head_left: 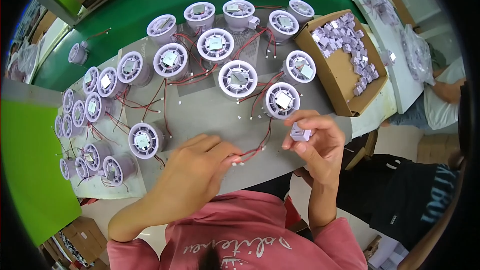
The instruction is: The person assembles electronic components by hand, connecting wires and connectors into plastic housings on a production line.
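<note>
My left hand (196,169) is closed, pinching thin red and black wires (254,152) with small white connectors at their ends. The wires run up toward a round lilac housing (281,101) with a ribbed rim and a square metal piece at its centre. In my right hand (321,142) a small lilac plastic block (300,132) is held between thumb and fingers, just below that housing. Another lilac housing (143,140) stands left of my left hand, its wires trailing on the grey mat (210,115).
Several similar housings stand across the mat and at the left. An open cardboard box (345,97) of small lilac blocks (340,37) lies at the right. Beyond the mat runs a green surface (150,0). A person in dark clothes (400,190) is at the right; another person's arm (447,90) shows higher up.
</note>
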Demonstrator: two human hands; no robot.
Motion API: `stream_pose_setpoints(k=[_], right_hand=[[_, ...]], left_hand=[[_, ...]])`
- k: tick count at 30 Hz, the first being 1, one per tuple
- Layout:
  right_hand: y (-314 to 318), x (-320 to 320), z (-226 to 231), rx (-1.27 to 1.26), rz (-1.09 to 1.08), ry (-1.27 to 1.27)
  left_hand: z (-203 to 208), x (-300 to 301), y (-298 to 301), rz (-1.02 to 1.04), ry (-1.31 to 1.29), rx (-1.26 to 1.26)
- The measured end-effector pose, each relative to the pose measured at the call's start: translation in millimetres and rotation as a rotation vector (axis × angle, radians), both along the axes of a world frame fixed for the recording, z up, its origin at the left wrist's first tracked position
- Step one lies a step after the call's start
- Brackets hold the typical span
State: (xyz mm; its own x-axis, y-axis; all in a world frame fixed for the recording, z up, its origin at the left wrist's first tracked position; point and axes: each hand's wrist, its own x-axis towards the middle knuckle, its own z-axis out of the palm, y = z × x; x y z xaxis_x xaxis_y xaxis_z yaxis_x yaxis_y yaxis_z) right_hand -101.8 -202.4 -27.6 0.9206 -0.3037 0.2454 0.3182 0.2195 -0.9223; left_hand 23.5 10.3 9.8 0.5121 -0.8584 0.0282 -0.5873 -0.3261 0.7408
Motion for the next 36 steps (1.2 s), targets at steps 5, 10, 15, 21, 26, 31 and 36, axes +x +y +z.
stream_pose_setpoints(k=[5, 10, 15, 21, 26, 31, 36], right_hand=[[1.6, -4.3, -1.8, -0.136, -0.098, 0.147], [12.6, -8.7, -4.9, -0.198, -0.047, 0.199], [16.5, -12.8, -8.2, -0.076, -0.011, 0.125], [33.1, -5.9, -9.4, -0.144, -0.006, 0.083], [41.8, -2.3, -7.1, -0.175, 0.004, 0.087], [47.1, -2.9, -2.1, -0.135, -0.05, 0.068], [46.9, 0.8, -1.2, -0.109, -0.051, 0.109]], left_hand=[[2.6, 6.6, -12.9, -0.031, 0.075, 0.03], [-2.8, 2.5, -12.5, -0.145, 0.268, -0.05], [3.9, 2.6, -12.7, -0.143, 0.349, -0.128], [6.0, 1.7, -7.9, 0.006, 0.655, -0.141], [7.2, -0.6, -6.6, 0.025, 0.713, -0.245], [12.5, -7.2, -9.9, 0.159, 0.682, -0.179], [-8.4, -13.2, -8.4, 0.135, 0.148, -0.385]])
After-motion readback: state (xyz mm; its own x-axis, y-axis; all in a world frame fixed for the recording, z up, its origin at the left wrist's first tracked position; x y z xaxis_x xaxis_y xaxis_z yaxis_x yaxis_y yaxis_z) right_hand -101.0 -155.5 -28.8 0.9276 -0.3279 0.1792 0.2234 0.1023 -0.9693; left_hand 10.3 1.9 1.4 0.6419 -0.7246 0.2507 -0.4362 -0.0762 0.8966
